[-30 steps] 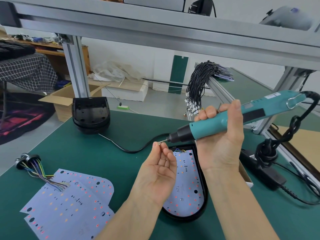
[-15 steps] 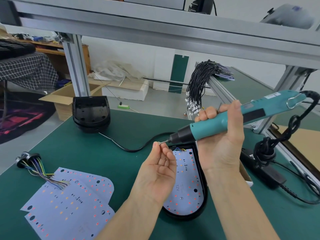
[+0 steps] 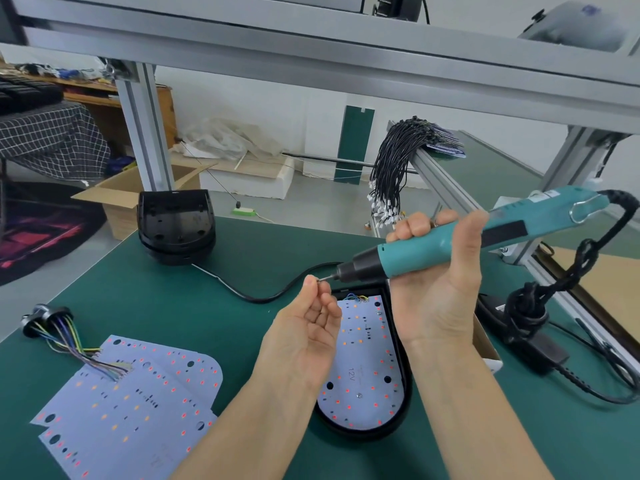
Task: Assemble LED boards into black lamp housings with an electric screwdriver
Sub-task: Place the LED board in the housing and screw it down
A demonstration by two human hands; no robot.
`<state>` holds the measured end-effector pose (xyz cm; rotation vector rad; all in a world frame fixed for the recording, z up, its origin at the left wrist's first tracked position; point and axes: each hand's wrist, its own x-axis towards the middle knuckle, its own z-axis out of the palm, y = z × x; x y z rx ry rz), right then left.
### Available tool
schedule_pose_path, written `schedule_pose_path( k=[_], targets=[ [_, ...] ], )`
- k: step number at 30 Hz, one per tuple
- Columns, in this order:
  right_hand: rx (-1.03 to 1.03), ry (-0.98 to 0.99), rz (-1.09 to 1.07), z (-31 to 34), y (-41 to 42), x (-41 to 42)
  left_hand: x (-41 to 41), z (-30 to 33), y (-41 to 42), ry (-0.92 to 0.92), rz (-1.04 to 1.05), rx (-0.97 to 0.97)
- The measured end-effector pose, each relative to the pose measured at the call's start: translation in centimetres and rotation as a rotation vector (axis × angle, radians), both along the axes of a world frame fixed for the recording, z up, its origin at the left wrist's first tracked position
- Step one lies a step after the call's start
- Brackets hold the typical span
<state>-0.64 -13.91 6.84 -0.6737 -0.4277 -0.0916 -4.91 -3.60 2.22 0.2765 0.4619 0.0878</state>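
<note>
The right hand [image 3: 438, 292] grips the teal electric screwdriver [image 3: 467, 242]; the left hand [image 3: 308, 336] pinches a small screw [image 3: 322, 279] at its bit. Below them, near centre, an LED board [image 3: 362, 368] marked "12V" lies in a black lamp housing [image 3: 403, 393] on the green table [image 3: 173, 299]

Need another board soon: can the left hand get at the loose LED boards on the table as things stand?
Probably yes. The loose LED boards lie uncovered on the table's left side, nothing between them and the left hand. But its fingertips are pinching a small screw at the screwdriver tip.
</note>
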Motion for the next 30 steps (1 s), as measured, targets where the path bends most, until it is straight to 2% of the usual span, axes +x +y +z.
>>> schedule_pose_path(
  k=[13, 22, 30],
  targets=[
    [-0.072, 0.011, 0.022, -0.7, -0.3, 0.7, 0.3, -1.3, 0.6, 0.073, -0.115, 0.130],
    [0.094, 0.154, -0.046, -1.4, -0.6, 1.7, 0.5, -1.1, 1.1, 0.047, -0.127, 0.234],
    [0.100, 0.213, -0.064, -1.6, -0.6, 1.9, 1.2, -0.7, 1.2, 0.146, -0.123, 0.135]
  ],
)
